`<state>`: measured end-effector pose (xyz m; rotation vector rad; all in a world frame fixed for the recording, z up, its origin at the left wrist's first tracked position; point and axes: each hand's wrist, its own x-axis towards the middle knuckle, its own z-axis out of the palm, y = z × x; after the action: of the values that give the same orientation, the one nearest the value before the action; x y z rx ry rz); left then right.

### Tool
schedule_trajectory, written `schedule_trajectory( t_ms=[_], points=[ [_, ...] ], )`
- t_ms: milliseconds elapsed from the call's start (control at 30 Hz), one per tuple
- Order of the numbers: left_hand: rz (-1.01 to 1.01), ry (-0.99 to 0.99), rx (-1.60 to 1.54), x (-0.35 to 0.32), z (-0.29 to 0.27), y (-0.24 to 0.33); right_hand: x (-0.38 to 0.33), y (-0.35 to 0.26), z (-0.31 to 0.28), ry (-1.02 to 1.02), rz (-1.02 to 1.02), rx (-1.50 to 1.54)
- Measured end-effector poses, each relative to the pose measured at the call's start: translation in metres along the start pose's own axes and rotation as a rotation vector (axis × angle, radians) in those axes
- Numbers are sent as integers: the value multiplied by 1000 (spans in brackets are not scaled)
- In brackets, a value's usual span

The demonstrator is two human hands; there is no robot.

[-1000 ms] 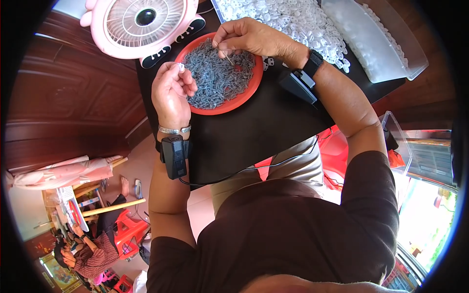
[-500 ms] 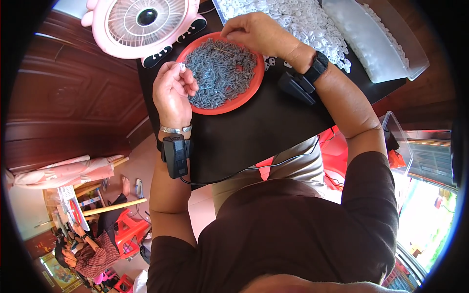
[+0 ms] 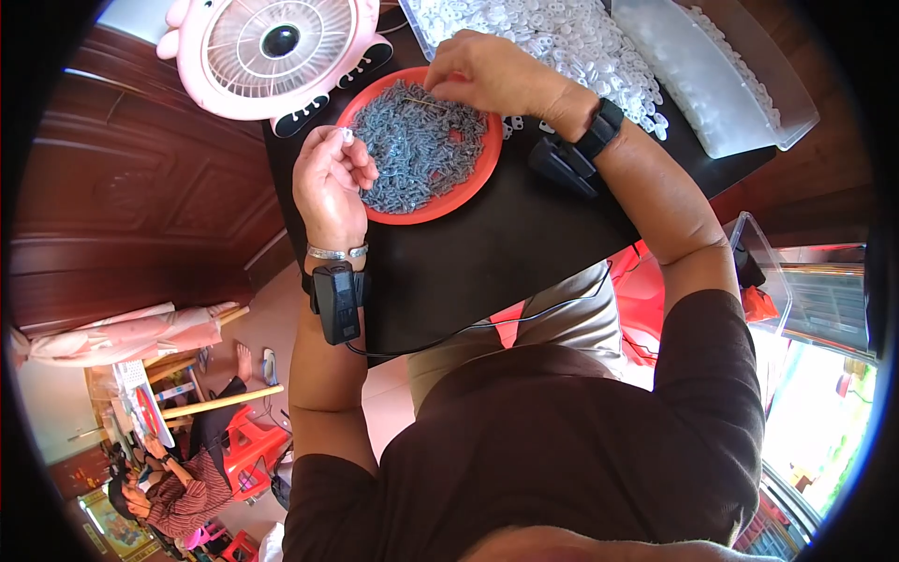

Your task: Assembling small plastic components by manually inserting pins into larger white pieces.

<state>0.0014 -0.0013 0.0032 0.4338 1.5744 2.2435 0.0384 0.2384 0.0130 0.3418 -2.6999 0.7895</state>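
head view: right hand [image 3: 496,70] has come back from the white pile [image 3: 562,37] to the far rim of the red dish [image 3: 449,192], fingertips pinched among grey parts [image 3: 417,145]; what it grips is too small to tell. left hand [image 3: 328,178] unmoved beside the dish, pinching a small white piece [image 3: 346,136]. picking resumes from the dish.

We wear a dark brown short-sleeved shirt [image 3: 562,450] and khaki trousers [image 3: 562,314]. Left hand [image 3: 328,183]: silver bangle [image 3: 337,251] below the fingers, then a black boxy wrist device [image 3: 337,302] trailing a thin black cable [image 3: 468,328]. Right hand [image 3: 501,73]: black strap [image 3: 599,129] with a black clip-on unit [image 3: 562,167]. Forearms bare.
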Motion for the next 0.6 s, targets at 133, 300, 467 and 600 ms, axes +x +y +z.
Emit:
schedule_trajectory(
  t_ms=[133,300,467,600],
  points=[
    [-4,10,7,-1,0,1,-2,1,14,14,-255,-285],
    [-8,4,19,-1,1,2,-1,6,19,14,-282,-268],
    [4,-6,75,-2,4,3,0,9,22,4,-270,-227],
    [10,-7,57,-2,4,2,0,4,25,29,-213,-201]
  ],
)
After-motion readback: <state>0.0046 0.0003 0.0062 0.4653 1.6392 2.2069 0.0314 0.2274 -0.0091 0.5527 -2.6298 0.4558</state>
